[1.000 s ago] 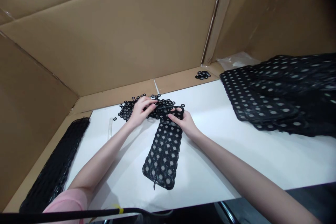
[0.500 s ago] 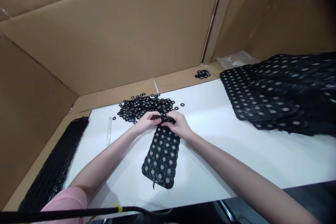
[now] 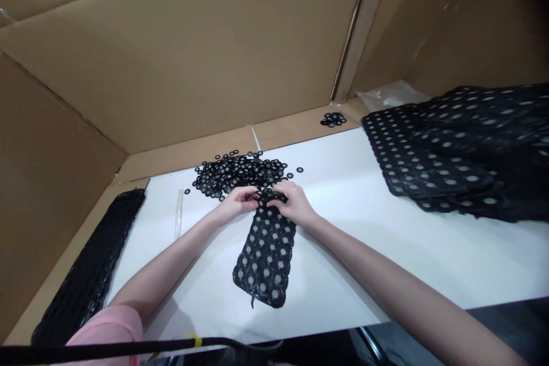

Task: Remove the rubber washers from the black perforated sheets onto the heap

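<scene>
The left hand [image 3: 241, 201] is pinching the far end of a black dotted strip [image 3: 265, 254], its thumb and fingers closing on the left corner. The right hand [image 3: 295, 204] is gripping the same end from the right, with the thumb on the near side and the other fingers curling over the far edge. The strip is lying between the two sets of fingers at its top and running from them toward the person, its pale dots facing up and a short thin tail sticking out at the near end. Just beyond the fingers, a heap of black rings [image 3: 240, 172] is spreading over the white tabletop [image 3: 343, 183], and one loose ring [image 3: 299, 170] is lying beyond the right fingers. A clear strip [image 3: 179, 214] is resting to the left of the left fingers, and farther left a long black bundle [image 3: 90, 266] is lying. Well to the right of the right fingers, large black dotted sheets [image 3: 433, 166] are overlapping; beyond those fingers, a small ring cluster [image 3: 333, 119] is sitting on cardboard [image 3: 295, 130].
</scene>
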The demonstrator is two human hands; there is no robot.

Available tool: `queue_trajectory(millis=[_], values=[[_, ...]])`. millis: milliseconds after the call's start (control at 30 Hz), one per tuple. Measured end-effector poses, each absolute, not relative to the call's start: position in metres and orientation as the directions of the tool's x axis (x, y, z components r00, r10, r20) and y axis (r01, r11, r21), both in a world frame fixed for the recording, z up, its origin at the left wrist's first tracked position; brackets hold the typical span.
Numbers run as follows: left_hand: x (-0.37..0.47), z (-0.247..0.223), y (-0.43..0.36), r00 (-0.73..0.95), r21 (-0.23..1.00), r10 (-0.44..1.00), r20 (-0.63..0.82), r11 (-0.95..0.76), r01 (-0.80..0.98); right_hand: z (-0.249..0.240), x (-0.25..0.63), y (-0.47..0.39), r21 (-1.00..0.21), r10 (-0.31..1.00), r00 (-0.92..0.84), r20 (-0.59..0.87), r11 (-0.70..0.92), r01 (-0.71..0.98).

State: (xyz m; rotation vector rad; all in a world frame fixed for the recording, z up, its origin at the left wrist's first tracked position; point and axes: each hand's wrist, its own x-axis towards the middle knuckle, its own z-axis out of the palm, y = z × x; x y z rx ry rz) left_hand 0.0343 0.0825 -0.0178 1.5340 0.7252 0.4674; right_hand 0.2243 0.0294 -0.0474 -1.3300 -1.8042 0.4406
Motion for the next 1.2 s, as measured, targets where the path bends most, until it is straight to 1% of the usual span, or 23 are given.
queue_trajectory(millis=[100, 233, 300, 333, 367, 433, 533, 600, 700, 800, 867, 933, 1033, 1100, 1133, 1200], values=[[0.033, -0.016, 0.084, 0.746, 0.986, 0.65, -0.145, 0.028, 0.167, -0.047, 0.224, 0.029, -0.685, 0.906, -0.096, 0.411, 0.377, 0.624], [0.028, -0.016, 0.083, 0.798, 0.982, 0.574, -0.183, 0.14, 0.125, -0.047, 0.223, 0.03, -0.667, 0.902, -0.093, 0.421, 0.378, 0.643], [0.027, -0.018, 0.081, 0.79, 0.983, 0.59, -0.165, 0.161, 0.084, -0.046, 0.224, 0.03, -0.671, 0.902, -0.089, 0.423, 0.377, 0.638], [0.028, -0.019, 0.08, 0.776, 0.986, 0.613, -0.15, 0.145, 0.076, -0.046, 0.224, 0.03, -0.681, 0.905, -0.081, 0.418, 0.37, 0.632], [0.029, -0.019, 0.078, 0.755, 0.991, 0.643, -0.129, 0.107, 0.079, -0.045, 0.224, 0.03, -0.698, 0.911, -0.069, 0.406, 0.358, 0.62], [0.034, -0.019, 0.073, 0.688, 0.994, 0.723, -0.057, -0.024, 0.108, -0.041, 0.224, 0.029, -0.74, 0.924, -0.052, 0.379, 0.336, 0.583], [0.043, -0.018, 0.068, 0.549, 0.945, 0.824, 0.138, -0.276, 0.176, -0.035, 0.222, 0.026, -0.825, 0.935, -0.031, 0.353, 0.327, 0.46], [0.048, -0.017, 0.069, 0.482, 0.897, 0.839, 0.252, -0.39, 0.21, -0.032, 0.22, 0.024, -0.887, 0.944, -0.006, 0.329, 0.311, 0.341], [0.049, -0.017, 0.074, 0.453, 0.806, 0.797, 0.401, -0.542, 0.24, -0.03, 0.219, 0.021, -0.957, 0.971, -0.004, 0.24, 0.237, 0.168], [0.047, -0.018, 0.082, 0.476, 0.635, 0.663, 0.578, -0.731, 0.248, -0.028, 0.219, 0.02, -0.984, 0.985, -0.047, 0.169, 0.171, 0.042], [0.046, -0.017, 0.086, 0.488, 0.527, 0.582, 0.651, -0.808, 0.261, -0.027, 0.22, 0.02, -0.989, 0.987, -0.064, 0.148, 0.147, -0.023], [0.047, -0.016, 0.088, 0.498, 0.46, 0.561, 0.661, -0.828, 0.322, -0.026, 0.221, 0.02, -0.99, 0.989, -0.073, 0.132, 0.127, -0.069], [0.05, -0.013, 0.089, 0.567, 0.401, 0.558, 0.605, -0.83, 0.388, -0.027, 0.221, 0.021, -0.99, 0.989, -0.084, 0.125, 0.119, -0.073], [0.051, -0.012, 0.088, 0.613, 0.424, 0.56, 0.558, -0.827, 0.37, -0.029, 0.221, 0.022, -0.991, 0.989, -0.074, 0.127, 0.124, -0.053], [0.052, -0.011, 0.089, 0.615, 0.456, 0.577, 0.538, -0.813, 0.364, -0.031, 0.22, 0.023, -0.992, 0.991, -0.063, 0.122, 0.119, -0.042], [0.052, -0.011, 0.09, 0.558, 0.556, 0.657, 0.507, -0.744, 0.371, -0.033, 0.218, 0.024, -0.995, 0.994, -0.04, 0.098, 0.097, -0.024]])
